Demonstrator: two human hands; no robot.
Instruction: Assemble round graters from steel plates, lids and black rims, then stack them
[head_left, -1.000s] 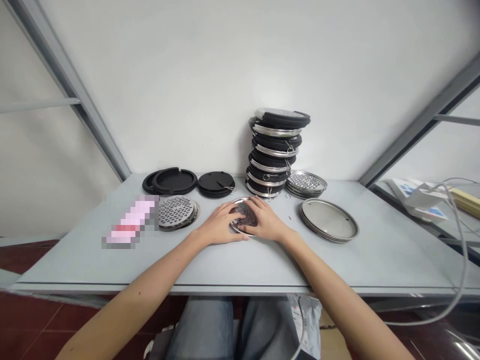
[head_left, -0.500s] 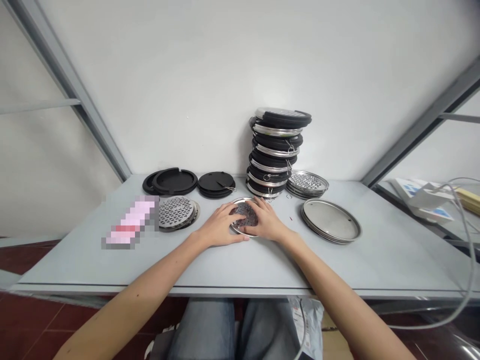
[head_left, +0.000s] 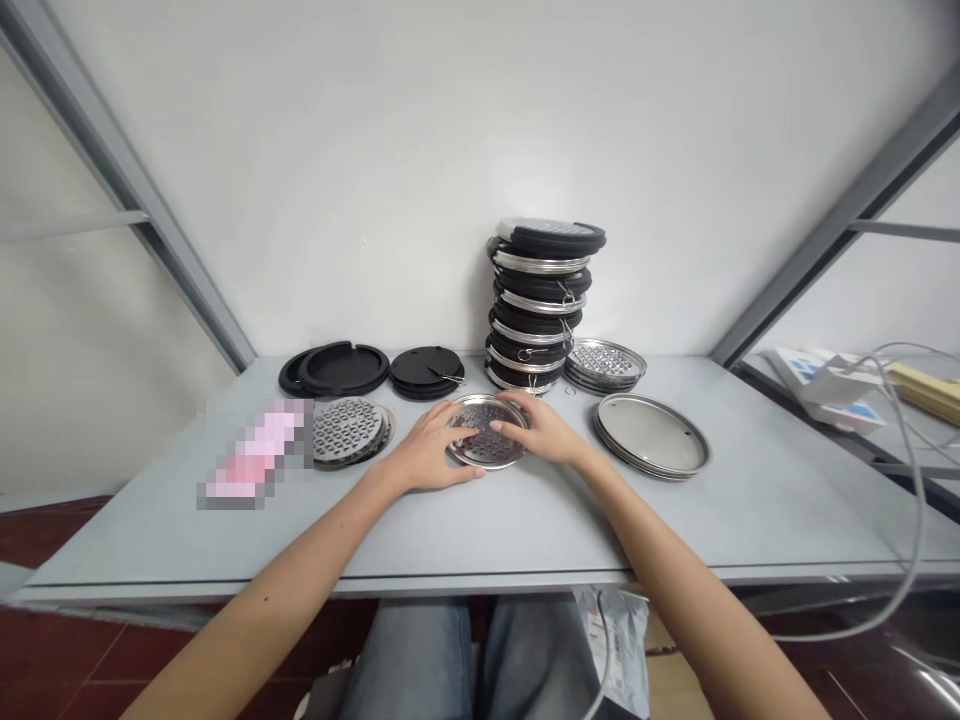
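Observation:
A shallow round metal plate (head_left: 491,464) lies flat on the table in front of me, with a perforated disc (head_left: 484,446) inside its rim. My left hand (head_left: 431,450) is curved round the plate's left side, one finger reaching over the disc and the thumb low near the front rim. On the opposite side, my right hand (head_left: 544,430) grips the back right rim, its thumb lying over the disc. To the left sits a pile of loose perforated discs (head_left: 346,430). Plain round metal plates (head_left: 656,435) are stacked at the right.
Behind the hands rises a tall stack of black and silver round units (head_left: 536,310) with wire clips. Black rings (head_left: 341,368) and black discs (head_left: 426,370) lie at the back left. More perforated plates (head_left: 607,362) are stacked behind right. A pink blurred item (head_left: 255,450) lies left.
My right hand has drawn back toward the plate's right rim, and its fingers uncover more of the perforated disc. My left hand stays at the left side. The view has shifted slightly.

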